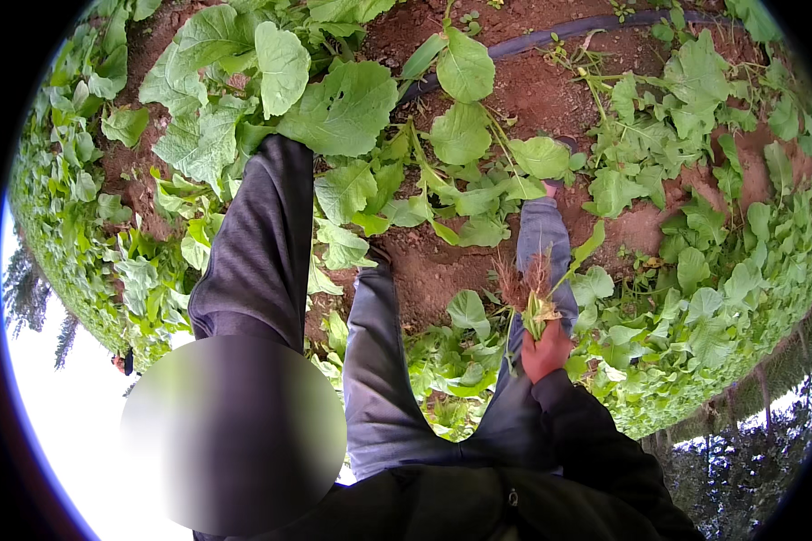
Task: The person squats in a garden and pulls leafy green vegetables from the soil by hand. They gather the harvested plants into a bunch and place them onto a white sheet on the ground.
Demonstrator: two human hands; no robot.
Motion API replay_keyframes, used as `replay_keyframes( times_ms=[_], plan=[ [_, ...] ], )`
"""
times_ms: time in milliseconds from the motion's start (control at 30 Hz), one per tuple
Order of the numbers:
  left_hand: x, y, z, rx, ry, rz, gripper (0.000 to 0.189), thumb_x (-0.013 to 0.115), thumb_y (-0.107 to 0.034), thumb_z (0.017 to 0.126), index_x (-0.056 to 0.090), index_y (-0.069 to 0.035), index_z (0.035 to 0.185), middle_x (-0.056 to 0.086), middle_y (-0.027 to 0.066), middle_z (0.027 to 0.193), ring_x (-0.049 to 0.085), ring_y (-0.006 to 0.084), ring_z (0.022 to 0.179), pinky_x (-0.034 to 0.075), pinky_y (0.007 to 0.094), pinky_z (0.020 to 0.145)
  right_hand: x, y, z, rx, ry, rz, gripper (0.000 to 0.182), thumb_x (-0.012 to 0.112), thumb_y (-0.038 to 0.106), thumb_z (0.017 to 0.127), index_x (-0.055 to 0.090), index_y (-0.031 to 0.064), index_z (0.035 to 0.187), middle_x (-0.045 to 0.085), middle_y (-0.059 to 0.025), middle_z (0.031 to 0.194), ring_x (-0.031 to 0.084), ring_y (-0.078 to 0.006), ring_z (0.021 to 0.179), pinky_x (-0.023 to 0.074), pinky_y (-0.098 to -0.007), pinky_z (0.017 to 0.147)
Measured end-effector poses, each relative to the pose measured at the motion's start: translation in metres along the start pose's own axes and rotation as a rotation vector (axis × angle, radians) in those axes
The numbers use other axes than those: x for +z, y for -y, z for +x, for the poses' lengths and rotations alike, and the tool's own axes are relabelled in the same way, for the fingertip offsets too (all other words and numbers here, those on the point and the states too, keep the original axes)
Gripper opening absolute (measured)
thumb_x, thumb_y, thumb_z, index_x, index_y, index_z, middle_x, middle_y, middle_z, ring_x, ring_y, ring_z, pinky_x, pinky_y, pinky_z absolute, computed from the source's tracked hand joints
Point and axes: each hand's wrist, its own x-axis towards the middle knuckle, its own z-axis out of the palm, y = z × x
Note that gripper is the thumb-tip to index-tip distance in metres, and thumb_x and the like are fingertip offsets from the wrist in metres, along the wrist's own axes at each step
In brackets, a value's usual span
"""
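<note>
My right hand [547, 348] is closed around a small bunch of uprooted plants [540, 308], held over my right trouser leg. Their brown fibrous roots [522, 277] point away from me, and one green leaf [587, 245] sticks out to the side. My left arm, in a dark sleeve [260, 250], reaches forward into a clump of broad leafy plants [338, 108]. Leaves cover the end of that sleeve, so my left hand is out of view. One of the large leaves there has small holes.
A dark hose [575, 28] runs across the reddish soil [541, 88] ahead. Dense leafy plants [704, 297] grow at both sides and between my legs [379, 365]. Leaves partly hide my feet. A small distant figure [123, 362] shows at the left rim. Trees [744, 466] stand at lower right.
</note>
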Motion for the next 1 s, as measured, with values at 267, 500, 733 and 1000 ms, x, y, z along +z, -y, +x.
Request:
replay_keyframes(
  times_ms=[267,500,733,1000],
  plan=[
    [0.003,-0.004,0.005,0.044,0.048,0.046,0.047,0.046,-0.016,0.1,0.044,-0.006,0.147,0.056,0.0143,0.14,0.055,0.03,0.128,0.044,0.038,0.107,-0.003,-0.002,-0.001,0.031,-0.006,0.011,0.035,0.072,0.018,0.078,0.06,0.0055,0.108,0.067,-0.0204,0.093,0.065,-0.0447,0.082,0.0513,-0.0557,0.07],
    [-0.001,0.027,0.022,0.327,-0.122,0.392,0.051,0.045,-0.017,0.102,0.038,-0.008,0.152,0.053,0.0114,0.143,0.053,0.0276,0.13,0.042,0.0367,0.109,-0.007,-0.002,0.0,0.073,-0.034,0.05,0.042,0.072,0.012,0.079,0.061,0.0032,0.118,0.069,-0.0229,0.091,0.066,-0.0458,0.083,0.0538,-0.0527,0.072],
    [-0.125,0.075,-0.034,0.635,-0.198,0.991,0.045,0.048,-0.019,0.102,0.045,-0.006,0.145,0.062,0.0099,0.127,0.06,0.0245,0.115,0.048,0.0355,0.099,0.0,-0.001,0.01,0.017,0.012,0.054,0.036,0.072,0.014,0.08,0.061,0.0046,0.113,0.069,-0.0216,0.09,0.066,-0.0454,0.082,0.0531,-0.0532,0.071],
    [-0.067,-0.097,-0.122,-0.042,-0.38,-0.194,0.022,0.066,-0.019,0.092,0.071,0.002,0.092,0.071,0.0075,0.079,0.063,0.0159,0.06,0.048,0.0307,0.053,-0.003,-0.001,0.005,0.058,-0.024,0.026,0.036,0.074,0.014,0.079,0.061,0.0038,0.112,0.069,-0.0225,0.092,0.066,-0.0456,0.083,0.0533,-0.0523,0.072]
  ],
)
